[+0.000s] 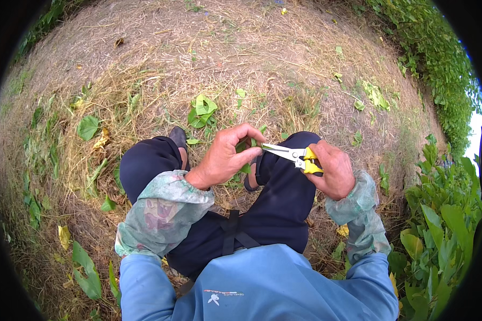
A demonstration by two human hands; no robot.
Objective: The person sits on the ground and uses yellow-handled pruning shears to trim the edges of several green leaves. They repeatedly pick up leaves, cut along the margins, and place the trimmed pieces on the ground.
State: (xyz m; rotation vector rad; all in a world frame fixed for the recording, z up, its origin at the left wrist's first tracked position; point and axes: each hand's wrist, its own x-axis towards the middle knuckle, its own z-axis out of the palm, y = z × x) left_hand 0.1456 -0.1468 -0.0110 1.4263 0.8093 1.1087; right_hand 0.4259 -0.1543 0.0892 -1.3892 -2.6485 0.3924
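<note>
My left hand [229, 154] pinches a piece of green leaf [241, 147] between thumb and fingers, above the gap between my knees. My right hand [335, 168] is closed around the yellow handles of a pair of garden snips [295, 155]. Their narrow metal blades point left, and the tips touch or nearly touch the leaf at my left fingertips. How far the blades are apart is hard to tell. On the ground just beyond my left hand lie cut or torn green leaves [202, 111].
Dry straw and grass [241, 52] cover the ground, with loose leaves [88, 127] scattered on it. Leafy green plants [446, 236] stand close at my right, and a tall hedge [438, 60] runs along the upper right. My bent knees [148, 162] are below my hands.
</note>
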